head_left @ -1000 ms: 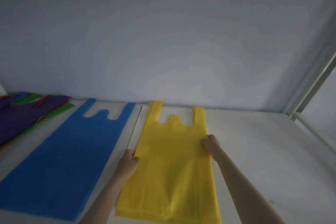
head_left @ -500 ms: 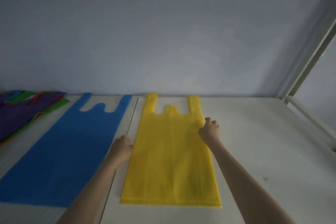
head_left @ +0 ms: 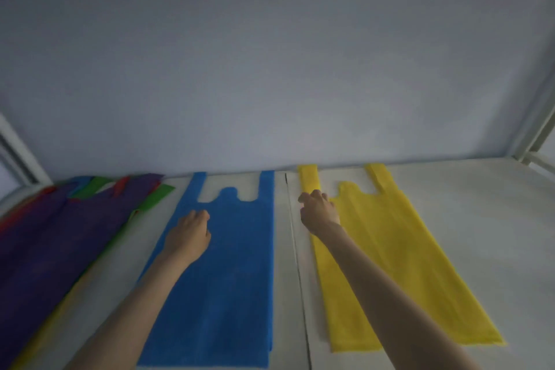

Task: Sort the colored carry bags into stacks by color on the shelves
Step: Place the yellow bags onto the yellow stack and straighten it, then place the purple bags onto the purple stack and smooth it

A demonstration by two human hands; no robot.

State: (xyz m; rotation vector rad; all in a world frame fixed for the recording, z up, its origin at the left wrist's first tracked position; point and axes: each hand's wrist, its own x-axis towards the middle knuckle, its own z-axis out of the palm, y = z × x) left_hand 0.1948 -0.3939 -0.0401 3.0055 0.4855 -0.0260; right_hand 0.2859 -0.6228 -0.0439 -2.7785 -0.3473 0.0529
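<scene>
At the far left of the shelf point(head_left: 480, 219) the unsorted mixed pile point(head_left: 60, 234) waits with purple on top; these bags look thin, light and limp, so you should pinch one by a handle strap or an edge and expect it to drape and slide. Your left hand point(head_left: 189, 234) hangs over the blue bag point(head_left: 228, 279), fingers loosely curled on nothing. Your right hand point(head_left: 318, 210), also curled and empty, sits over the left handle of the yellow bag point(head_left: 390, 249); half a second ago both hands flanked yellow.
</scene>
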